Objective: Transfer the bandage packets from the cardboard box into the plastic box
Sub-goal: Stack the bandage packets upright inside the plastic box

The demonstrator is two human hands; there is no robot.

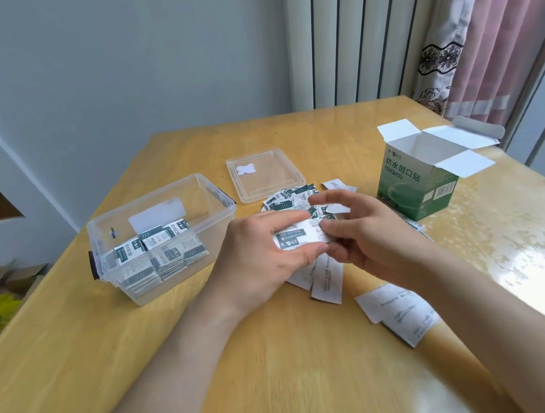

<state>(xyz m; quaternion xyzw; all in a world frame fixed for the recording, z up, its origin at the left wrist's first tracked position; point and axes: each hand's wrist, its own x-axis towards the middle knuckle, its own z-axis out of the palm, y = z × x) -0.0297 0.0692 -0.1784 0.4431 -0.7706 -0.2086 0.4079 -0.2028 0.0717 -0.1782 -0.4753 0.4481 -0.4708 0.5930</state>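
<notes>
Fingers (279, 220) and thumb of the left hand (259, 260) grip a small stack of bandage packets (300, 237) flat above the table (244, 357), while the curled fingertips of the right hand (366, 237) pinch its right end, apparently to square the edges so the stack goes in as one block. Loose packets (292, 201) lie spread beside the opened cardboard box (404, 188), probably tipped out for easier gathering. At the left stands the plastic box (145, 198), already part-filled with packed rows, its lid (265, 177) set aside just behind the pile so the opening is unobstructed.
</notes>
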